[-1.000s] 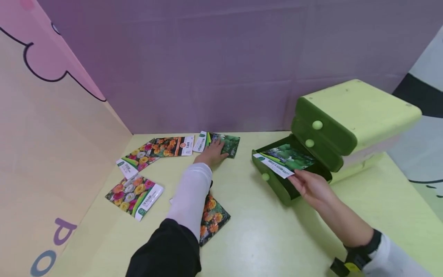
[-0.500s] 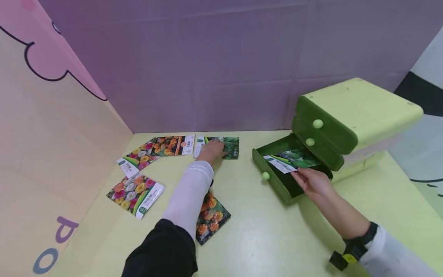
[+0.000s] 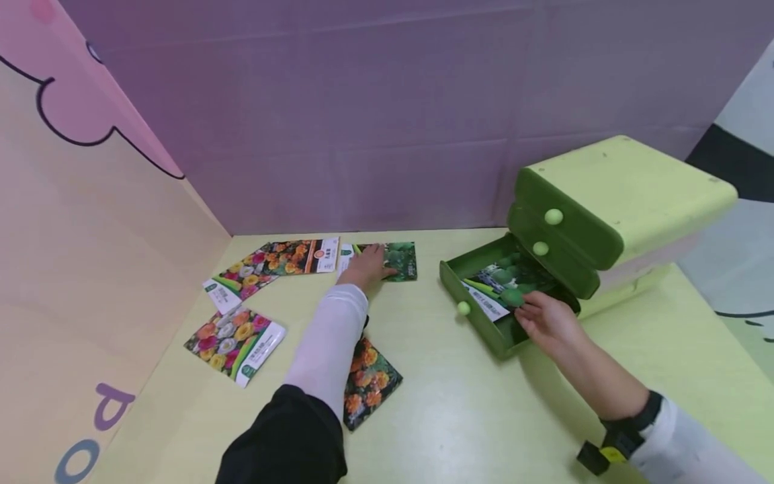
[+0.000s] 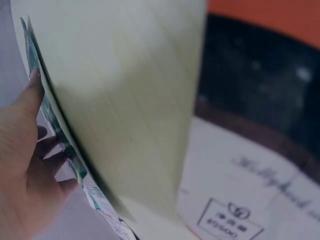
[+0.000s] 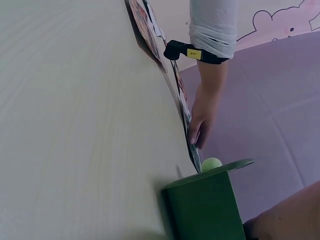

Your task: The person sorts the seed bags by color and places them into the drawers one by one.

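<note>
My left hand (image 3: 363, 267) lies on a green-leaf seed packet (image 3: 404, 261) at the back of the table. In the left wrist view its fingers (image 4: 36, 92) touch that packet (image 4: 70, 150) with spread fingertips. My right hand (image 3: 550, 324) reaches into the pulled-out bottom drawer (image 3: 484, 329) of a small green cabinet. Between its thumb and fingers it pinches the near right edge of another green seed packet (image 3: 488, 306), which lies tilted in the drawer. In the right wrist view, the green drawer (image 5: 205, 207) hides most of the right hand.
Rose packets (image 3: 232, 341) and a marigold-like packet (image 3: 302, 257) lie to the left. An orange-flower packet (image 3: 371, 383) lies partly under the left forearm. The cabinet (image 3: 629, 195) stands at right with upper drawers shut. A purple wall (image 3: 387, 121) closes off the back.
The right hand has lowered the packet deeper into the drawer, its white label end now inside the front wall. The left hand has shifted slightly, and its packet has turned straighter and nearer.
</note>
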`<state>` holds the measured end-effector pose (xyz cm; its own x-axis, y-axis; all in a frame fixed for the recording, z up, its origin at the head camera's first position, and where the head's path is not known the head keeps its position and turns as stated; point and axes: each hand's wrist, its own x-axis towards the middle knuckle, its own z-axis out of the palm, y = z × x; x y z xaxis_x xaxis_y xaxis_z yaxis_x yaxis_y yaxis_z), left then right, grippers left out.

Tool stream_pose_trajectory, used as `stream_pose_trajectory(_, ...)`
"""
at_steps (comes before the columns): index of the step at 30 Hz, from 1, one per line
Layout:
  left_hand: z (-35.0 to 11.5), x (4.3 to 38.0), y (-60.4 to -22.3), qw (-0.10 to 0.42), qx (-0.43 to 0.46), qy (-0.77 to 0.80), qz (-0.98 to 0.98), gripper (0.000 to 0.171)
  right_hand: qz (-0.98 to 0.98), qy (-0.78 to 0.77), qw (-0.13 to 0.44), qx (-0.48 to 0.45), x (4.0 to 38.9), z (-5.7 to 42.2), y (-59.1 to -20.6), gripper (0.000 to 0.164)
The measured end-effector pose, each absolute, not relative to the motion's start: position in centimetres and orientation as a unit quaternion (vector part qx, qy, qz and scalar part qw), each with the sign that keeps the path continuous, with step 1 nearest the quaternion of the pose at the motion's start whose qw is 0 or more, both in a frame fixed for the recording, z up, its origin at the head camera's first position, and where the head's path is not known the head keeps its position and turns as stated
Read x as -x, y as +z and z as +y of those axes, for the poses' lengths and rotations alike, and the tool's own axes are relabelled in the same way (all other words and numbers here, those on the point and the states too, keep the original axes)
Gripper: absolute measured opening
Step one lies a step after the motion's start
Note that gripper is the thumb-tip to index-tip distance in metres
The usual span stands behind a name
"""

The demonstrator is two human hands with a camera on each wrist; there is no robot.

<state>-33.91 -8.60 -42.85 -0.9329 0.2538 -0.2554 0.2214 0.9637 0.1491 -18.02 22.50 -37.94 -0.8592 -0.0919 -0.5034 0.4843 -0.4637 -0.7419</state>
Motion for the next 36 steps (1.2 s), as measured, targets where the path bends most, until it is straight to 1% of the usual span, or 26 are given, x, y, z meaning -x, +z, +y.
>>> stream_pose_trajectory(2,-8.7,33.9,-42.8,0.141,-0.118,0.064,0.981,0.081,0.497,-0.827,0.173,-0.201,18.0,22.5,-37.9,0.063)
stream_pose_trajectory(4,-8.7,33.8,-42.7,0.137,-0.119,0.057,0.982,0.082,0.505,-0.821,0.173,-0.202,17.9,22.5,-37.9,0.056)
stream_pose_trajectory(9,-8.7,33.8,-42.7,0.125,-0.126,0.023,0.984,0.084,0.506,-0.820,0.159,-0.215,17.6,22.8,-38.1,0.018)
stream_pose_trajectory(10,-8.7,33.8,-42.7,0.126,-0.126,0.015,0.984,0.085,0.503,-0.822,0.157,-0.216,17.6,22.8,-38.1,0.015)
stream_pose_trajectory(11,-8.6,33.8,-42.8,0.127,-0.125,0.009,0.984,0.086,0.502,-0.824,0.159,-0.210,17.5,22.9,-38.1,0.022)
stream_pose_trajectory(16,-8.8,33.8,-42.9,0.122,-0.115,-0.005,0.986,0.089,0.504,-0.831,0.155,-0.175,17.0,23.0,-38.1,0.018)
stream_pose_trajectory(21,-9.0,33.7,-42.7,0.116,-0.097,0.016,0.988,0.096,0.502,-0.847,0.131,-0.116,16.4,22.9,-38.0,0.029)
stream_pose_trajectory(22,-9.0,33.7,-42.7,0.114,-0.094,0.021,0.989,0.096,0.514,-0.841,0.133,-0.107,16.3,22.9,-38.0,0.024)
stream_pose_trajectory(23,-9.1,33.7,-42.6,0.113,-0.091,0.031,0.989,0.095,0.524,-0.835,0.134,-0.102,16.3,22.8,-37.9,0.022)
stream_pose_trajectory(24,-9.1,33.7,-42.6,0.110,-0.088,0.036,0.989,0.094,0.535,-0.828,0.139,-0.095,16.3,22.7,-37.9,0.026)
stream_pose_trajectory(27,-9.2,33.7,-42.5,0.099,-0.082,0.059,0.990,0.086,0.565,-0.806,0.157,-0.086,16.4,22.5,-37.8,0.056)
stream_pose_trajectory(28,-9.2,33.8,-42.6,0.096,-0.080,0.065,0.990,0.083,0.573,-0.800,0.161,-0.081,16.4,22.4,-37.7,0.063)
stream_pose_trajectory(32,-9.6,34.2,-42.1,0.088,-0.079,0.089,0.989,0.073,0.570,-0.803,0.162,-0.058,16.2,22.1,-37.4,0.063)
stream_pose_trajectory(36,-10.5,34.4,-40.8,0.089,-0.072,0.125,0.986,0.069,0.567,-0.808,0.157,-0.031,16.2,21.7,-37.0,0.063)
